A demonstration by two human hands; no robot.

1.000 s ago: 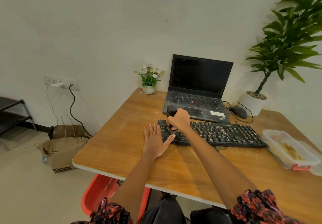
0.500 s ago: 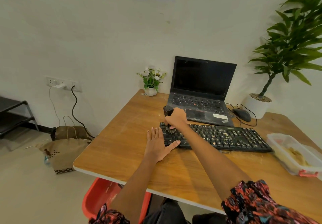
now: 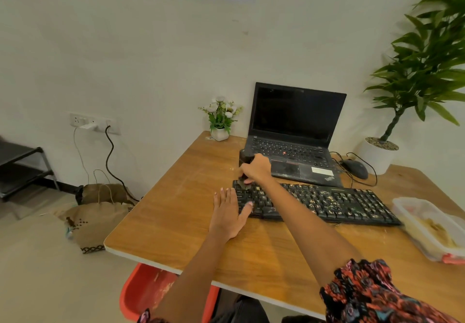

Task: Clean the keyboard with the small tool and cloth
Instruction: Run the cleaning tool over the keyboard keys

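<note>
Presently, in the head view, the black full-size keyboard (image 3: 319, 204), strewn with pale crumbs, lay on the wooden table (image 3: 176, 212) in front of the open black laptop (image 3: 292, 136). The right hand (image 3: 255, 170) gripped the small black brush-like tool (image 3: 245, 164), fingers curled round it, its tip on the keyboard's far left corner. The left hand (image 3: 227, 213) lay flat, fingers straight, thumb on the keyboard's left edge, steadying it. Judged step: brushing debris, just begun. The next move calls for strokes rightward along the rows. No cloth was visible.
</note>
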